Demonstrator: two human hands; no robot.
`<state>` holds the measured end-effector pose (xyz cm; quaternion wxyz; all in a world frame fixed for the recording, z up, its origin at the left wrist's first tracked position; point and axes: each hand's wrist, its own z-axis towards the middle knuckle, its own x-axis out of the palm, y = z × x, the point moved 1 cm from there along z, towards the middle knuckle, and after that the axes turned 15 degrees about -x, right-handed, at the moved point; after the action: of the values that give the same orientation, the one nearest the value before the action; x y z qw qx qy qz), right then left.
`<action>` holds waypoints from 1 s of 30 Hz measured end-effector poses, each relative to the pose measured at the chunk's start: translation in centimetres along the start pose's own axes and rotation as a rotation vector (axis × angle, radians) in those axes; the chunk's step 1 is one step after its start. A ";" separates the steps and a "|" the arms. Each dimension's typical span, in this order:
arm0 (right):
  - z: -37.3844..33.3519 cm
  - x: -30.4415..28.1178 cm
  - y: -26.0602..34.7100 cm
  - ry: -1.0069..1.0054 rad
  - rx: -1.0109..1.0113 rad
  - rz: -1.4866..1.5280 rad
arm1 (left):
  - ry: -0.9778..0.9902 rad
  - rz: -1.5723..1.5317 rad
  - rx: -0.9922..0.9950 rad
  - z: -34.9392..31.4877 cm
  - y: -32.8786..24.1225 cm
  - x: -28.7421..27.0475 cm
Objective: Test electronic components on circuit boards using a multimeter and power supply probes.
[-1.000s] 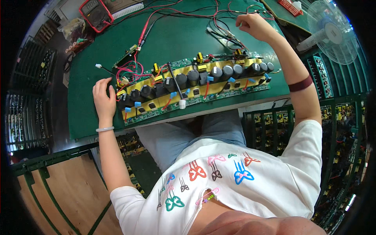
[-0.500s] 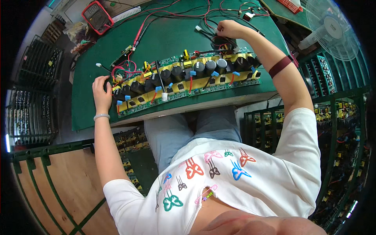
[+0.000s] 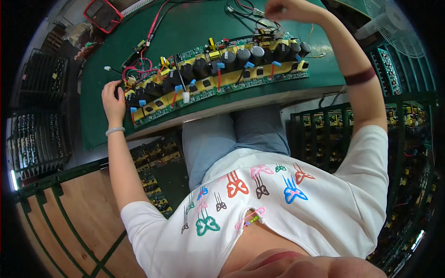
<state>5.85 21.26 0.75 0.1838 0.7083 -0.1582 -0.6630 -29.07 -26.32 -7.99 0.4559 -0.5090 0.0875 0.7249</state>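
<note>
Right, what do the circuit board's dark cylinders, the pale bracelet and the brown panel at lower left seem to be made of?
Dark cylinders: probably metal cans in satin plastic sleeves, given black sides and greyer tops.
Pale bracelet: smooth, perhaps stone, glass or plastic; its even, rigid-looking ring leaves this open.
Brown panel: likely matte wood or plywood, by its tan colour and faint grain.

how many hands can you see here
2: the left hand at the left end of the circuit board; the right hand beyond its right half, cropped by the picture's top edge.

Circuit board (image 3: 211, 86) on table (image 3: 194, 30), multimeter (image 3: 103, 16) behind
</note>
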 end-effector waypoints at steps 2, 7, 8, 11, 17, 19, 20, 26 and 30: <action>-2.0 1.3 2.3 -0.041 -0.088 0.028 | 0.003 -0.023 -0.014 -0.3 0.1 -0.1; -2.5 2.9 5.0 -0.092 -0.177 -0.096 | 0.028 -0.065 -0.042 -0.3 -0.9 0.0; -2.9 3.0 4.5 -0.054 -0.136 -0.173 | 0.023 -0.061 -0.038 -0.2 -1.0 -0.2; -3.2 2.8 3.6 0.018 -0.108 -0.278 | 0.021 -0.166 -0.046 -0.2 -1.5 -0.6; -2.9 1.2 5.3 -0.141 -0.051 0.240 | -0.070 -0.345 -0.064 -1.1 -5.6 -3.0; -2.0 0.9 6.0 -0.121 -0.021 0.160 | 0.032 -0.393 0.077 -1.6 -10.0 -4.8; -1.3 0.9 6.3 -0.206 -0.105 -0.013 | 0.130 -0.411 0.145 -2.3 -12.0 -5.7; 2.7 0.5 3.7 -0.650 -0.921 0.109 | 0.332 -0.352 0.553 -2.5 -19.6 -4.2; 4.5 -1.2 6.4 -0.225 -0.023 -0.474 | 0.396 -0.380 0.580 -1.2 -19.1 -3.2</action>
<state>1.39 15.94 4.58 0.0124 0.6451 0.0001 -0.7640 -13.73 -18.02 0.47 0.6809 -0.4965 0.2789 0.4606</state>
